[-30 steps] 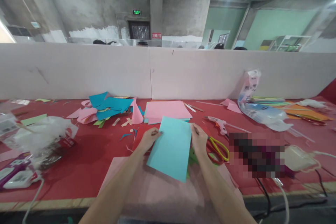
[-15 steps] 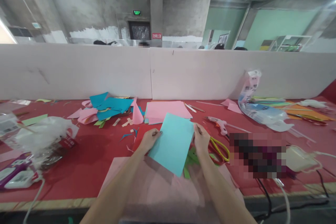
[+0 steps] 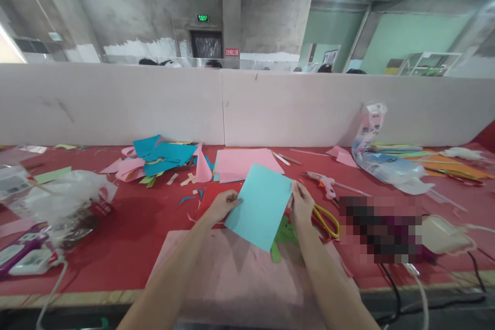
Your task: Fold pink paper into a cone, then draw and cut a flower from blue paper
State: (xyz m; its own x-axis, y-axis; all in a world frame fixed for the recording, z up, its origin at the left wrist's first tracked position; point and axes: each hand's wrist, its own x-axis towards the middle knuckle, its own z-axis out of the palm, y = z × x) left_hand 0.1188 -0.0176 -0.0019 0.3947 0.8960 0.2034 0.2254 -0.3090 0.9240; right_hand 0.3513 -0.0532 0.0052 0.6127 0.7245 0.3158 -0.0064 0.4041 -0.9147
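A light blue sheet of paper (image 3: 260,207) is held up, tilted, above the table between my two hands. My left hand (image 3: 222,206) pinches its left edge. At the upper right corner, the thumb and fingers of my right hand (image 3: 301,201) are closed on the paper. Beneath it lie green paper pieces (image 3: 286,234) and a large pink sheet (image 3: 232,283) at the table's front. Scissors with yellow handles (image 3: 327,221) rest just right of my right hand, partly hidden by it. Some red paper (image 3: 209,198) shows behind my left hand.
Pink sheets (image 3: 247,161) are stacked behind the paper. Blue paper scraps (image 3: 170,157) lie at the back left. A glue gun (image 3: 325,181) sits on the right, near a plastic bag (image 3: 398,170). Another plastic bag (image 3: 69,193) is at left. A white partition (image 3: 154,105) borders the table.
Both hands have shifted slightly right with the light blue sheet, which has risen a little. Both hands keep their hold on it.
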